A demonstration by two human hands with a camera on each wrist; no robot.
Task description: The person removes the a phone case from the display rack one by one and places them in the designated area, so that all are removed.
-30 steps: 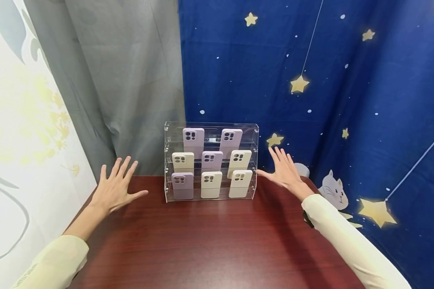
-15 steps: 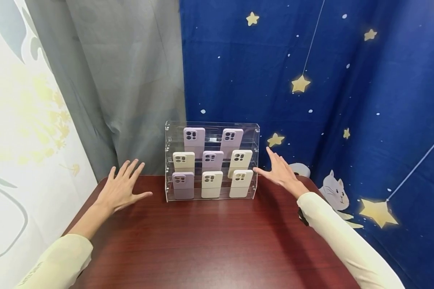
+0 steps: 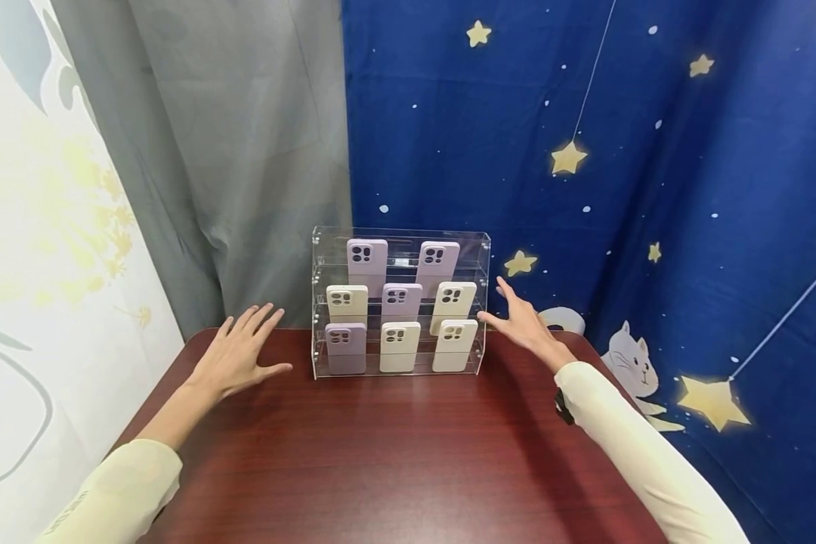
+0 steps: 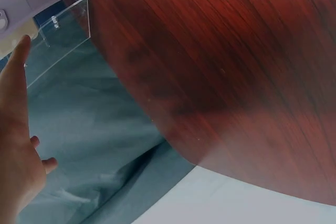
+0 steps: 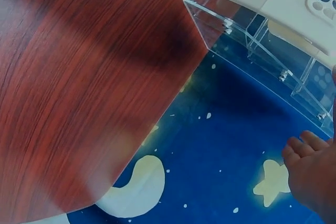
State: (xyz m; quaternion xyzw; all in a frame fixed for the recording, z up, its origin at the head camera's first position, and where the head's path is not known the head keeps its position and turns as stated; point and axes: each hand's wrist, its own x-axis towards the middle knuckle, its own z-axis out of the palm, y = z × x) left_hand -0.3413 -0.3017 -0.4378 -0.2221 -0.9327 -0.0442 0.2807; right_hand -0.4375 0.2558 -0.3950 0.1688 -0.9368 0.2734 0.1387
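Observation:
A clear acrylic tiered stand [image 3: 374,366] stands at the back of the table, holding several phone cases. Two lilac phone cases [image 3: 367,264] are on its top occupied tier. A lilac phone case [image 3: 400,301] sits between two cream ones in the middle. The front row has a lilac phone case [image 3: 346,349] at left and two cream phone cases [image 3: 400,347] beside it. My left hand [image 3: 234,359], fingers spread, is left of the stand and holds nothing. My right hand [image 3: 522,325] is at the stand's right side, fingers extended, thumb tip overlapping its side panel in the head view.
The dark red wooden table [image 3: 394,453] has rounded back corners. Behind it hang a grey curtain [image 3: 245,151] and a blue star-patterned curtain [image 3: 449,136]. A white patterned curtain [image 3: 47,227] borders the left side.
My left hand has moved right, closer to the stand. My right hand has shifted slightly left toward the stand's side. The phone cases stay in their places.

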